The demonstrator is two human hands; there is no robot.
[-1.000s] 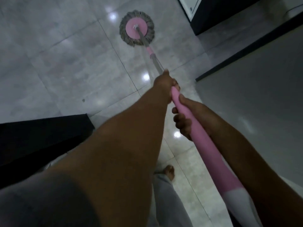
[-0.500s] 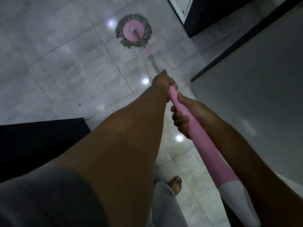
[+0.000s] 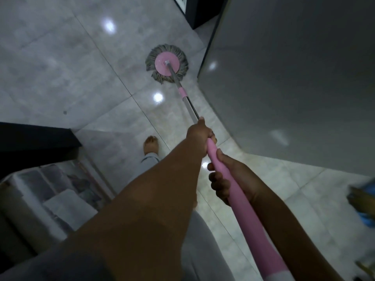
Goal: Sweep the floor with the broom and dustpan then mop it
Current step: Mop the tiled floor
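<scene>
A pink mop handle (image 3: 239, 191) runs from the lower right up toward the middle of the view. My left hand (image 3: 199, 136) grips its upper end where the pink sleeve meets the metal shaft. My right hand (image 3: 225, 175) is wrapped round the pink sleeve just below. The round mop head (image 3: 166, 64), a pink disc ringed with grey strands, rests flat on the glossy grey tiled floor (image 3: 60, 67), close to a pale wall. No broom or dustpan can be made out.
A pale wall or cabinet side (image 3: 294, 78) rises on the right, with a dark base edge. A black counter edge (image 3: 34, 142) juts in at left above shelves with pale items. My bare foot (image 3: 150, 146) stands on the tiles. A blue object (image 3: 365, 201) shows at right.
The mop head has been drawn back toward me and to the right, nearer the wall. The view has swung, and my foot has stepped forward on the left.
</scene>
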